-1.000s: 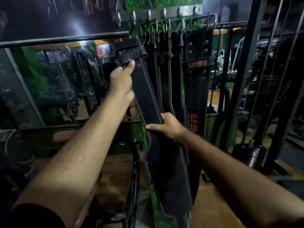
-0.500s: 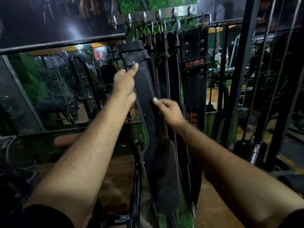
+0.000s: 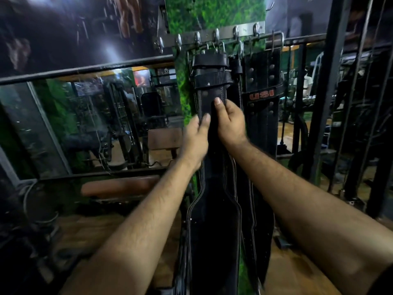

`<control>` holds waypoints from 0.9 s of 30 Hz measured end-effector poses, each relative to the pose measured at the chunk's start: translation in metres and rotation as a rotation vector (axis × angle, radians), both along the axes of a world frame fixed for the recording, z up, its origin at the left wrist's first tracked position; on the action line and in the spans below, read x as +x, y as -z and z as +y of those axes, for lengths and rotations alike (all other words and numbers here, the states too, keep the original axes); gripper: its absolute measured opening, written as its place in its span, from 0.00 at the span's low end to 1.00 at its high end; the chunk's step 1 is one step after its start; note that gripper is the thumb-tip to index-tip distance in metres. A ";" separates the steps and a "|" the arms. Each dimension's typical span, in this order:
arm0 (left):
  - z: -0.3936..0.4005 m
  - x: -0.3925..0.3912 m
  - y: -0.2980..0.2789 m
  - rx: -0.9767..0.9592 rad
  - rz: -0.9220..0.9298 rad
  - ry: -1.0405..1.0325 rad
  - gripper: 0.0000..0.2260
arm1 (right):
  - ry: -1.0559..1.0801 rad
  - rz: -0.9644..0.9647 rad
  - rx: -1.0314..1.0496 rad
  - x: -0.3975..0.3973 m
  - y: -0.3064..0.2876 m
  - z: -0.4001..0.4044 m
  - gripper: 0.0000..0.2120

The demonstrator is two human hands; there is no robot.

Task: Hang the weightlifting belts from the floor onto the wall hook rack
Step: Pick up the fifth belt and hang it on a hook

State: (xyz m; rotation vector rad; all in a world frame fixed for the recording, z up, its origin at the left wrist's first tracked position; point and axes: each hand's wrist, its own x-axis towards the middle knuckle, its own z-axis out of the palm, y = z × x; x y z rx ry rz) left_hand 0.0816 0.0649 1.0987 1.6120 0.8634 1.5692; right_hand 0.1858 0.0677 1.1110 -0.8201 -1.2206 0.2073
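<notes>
A black stitched weightlifting belt (image 3: 213,220) hangs straight down from the metal wall hook rack (image 3: 225,33). My left hand (image 3: 195,139) and my right hand (image 3: 230,122) both grip its narrow upper strap, side by side, thumbs pressed on the front. More black belts hang behind it, among them a wide belt marked USI (image 3: 262,96) on the right. The front belt's buckle end is folded under the hooks.
A mirror (image 3: 95,124) fills the wall on the left, with a padded bench (image 3: 119,186) below it. Black machine uprights and cables (image 3: 331,81) stand close on the right. The floor is brown wood.
My left hand slid down from the belt's top to the strap. My right hand rose to meet it. The belt now hangs straight instead of slanted, and the view has moved closer.
</notes>
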 end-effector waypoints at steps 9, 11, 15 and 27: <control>-0.030 -0.004 0.132 -0.393 0.291 0.137 0.09 | 0.025 0.079 -0.058 0.015 0.033 0.003 0.23; -0.027 -0.009 0.127 -0.413 0.341 0.170 0.08 | 0.014 0.084 -0.052 0.018 0.034 0.002 0.23; -0.018 -0.001 0.062 -0.279 0.050 0.186 0.24 | -0.062 0.046 -0.097 0.020 0.039 0.008 0.23; -0.010 0.001 0.176 -0.298 0.398 0.208 0.25 | 0.082 0.103 -0.195 0.044 0.043 0.027 0.24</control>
